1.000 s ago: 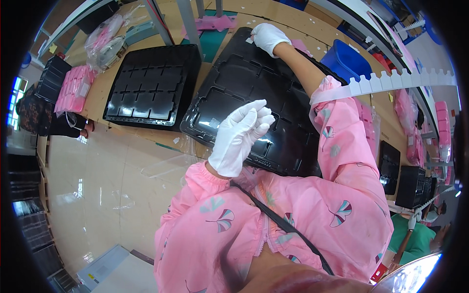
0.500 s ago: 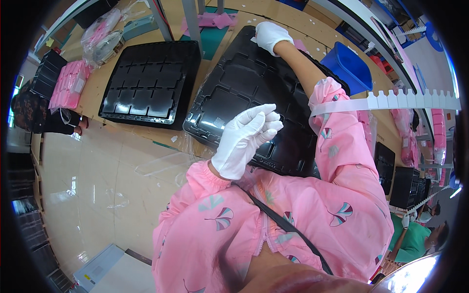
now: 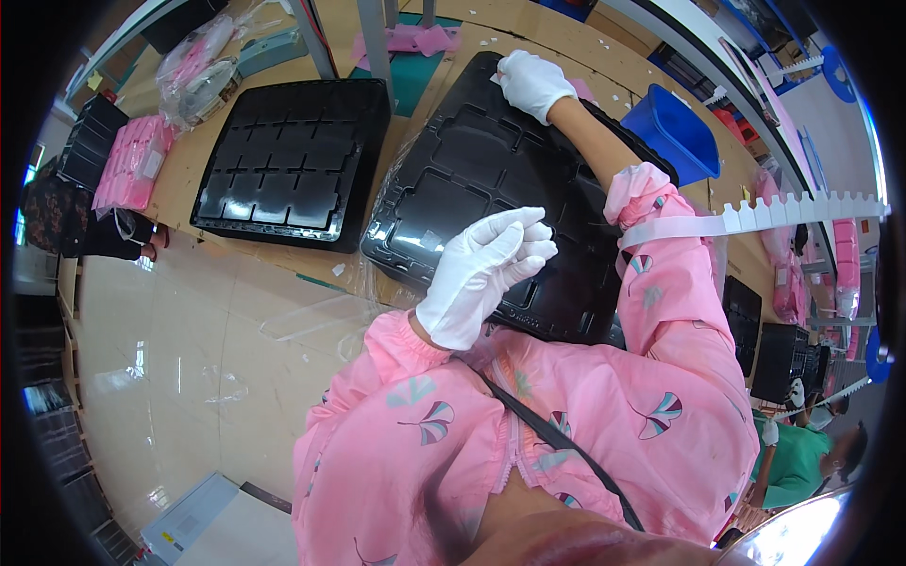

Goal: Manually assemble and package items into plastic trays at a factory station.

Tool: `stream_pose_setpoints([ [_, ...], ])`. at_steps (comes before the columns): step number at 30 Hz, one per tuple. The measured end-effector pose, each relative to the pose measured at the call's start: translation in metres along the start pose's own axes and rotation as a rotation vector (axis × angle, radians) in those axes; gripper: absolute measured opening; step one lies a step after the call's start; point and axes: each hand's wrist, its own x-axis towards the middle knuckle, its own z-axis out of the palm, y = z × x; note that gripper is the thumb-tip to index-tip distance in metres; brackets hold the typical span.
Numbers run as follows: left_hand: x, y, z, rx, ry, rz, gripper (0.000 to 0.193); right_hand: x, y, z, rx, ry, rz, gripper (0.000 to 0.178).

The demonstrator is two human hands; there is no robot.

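Observation:
A large black plastic tray (image 3: 444,179) with moulded recesses lies tilted on the bench in front of me. My right hand (image 3: 535,87), in a white glove, is closed at the tray's far edge, fingertips bent down and partly hidden. A small pale patch shows beside those fingertips. Above the tray's near part is my left hand (image 3: 481,278), also gloved, with fingers loosely stretched and nothing visible in them. Around my right sleeve runs a white notched strip (image 3: 755,217), its toothed part reaching off to the right.
A second black tray stack (image 3: 283,156) stands to the left, near pink wrapped packs (image 3: 134,162). Beyond my right arm is a blue bin (image 3: 670,132). Metal uprights (image 3: 373,47) rise at the back. A person in green (image 3: 797,462) works at lower right.
The black tray has shifted slightly to the right, and my right hand has moved with it. My left hand has drifted a little to the right. The notched strip has swung slightly.

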Motion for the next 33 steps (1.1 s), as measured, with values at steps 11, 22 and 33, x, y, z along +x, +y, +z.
stream_pose_setpoints([
  [11, -0.003, 0.002, -0.007, -0.015, 0.028, 0.057, 0.033, -0.046, -0.016, -0.013, 0.243, 0.049, -0.128, 0.020],
  [22, 0.066, 0.016, 0.037, 0.323, -0.061, -0.012, 0.040, -0.167, -0.012, -0.077, 0.653, 0.262, -0.097, 0.015],
  [33, 0.240, -0.063, 0.161, 0.893, -0.377, -0.096, 0.030, -0.299, 0.125, -0.074, 0.949, 0.504, 0.514, 0.016],
])
